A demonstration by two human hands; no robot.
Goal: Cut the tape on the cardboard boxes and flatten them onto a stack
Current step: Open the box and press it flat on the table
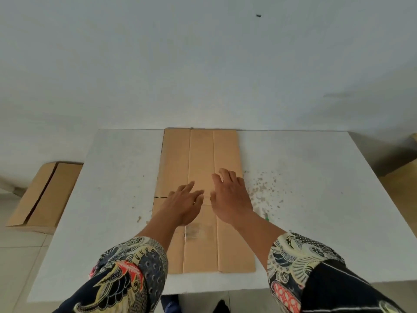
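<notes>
Both hands, left hand (pixel 184 201) & right hand (pixel 230 195), lay flat-fingered, gripping nothing, on the flattened box (pixel 200 154) beneath them on the table (pixel 316 177); firm, even palm pressure outward along creases probably needed.

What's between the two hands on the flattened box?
Head view: only bare cardboard of the flattened box shows in the narrow gap between left hand and right hand; no tool there.
</notes>
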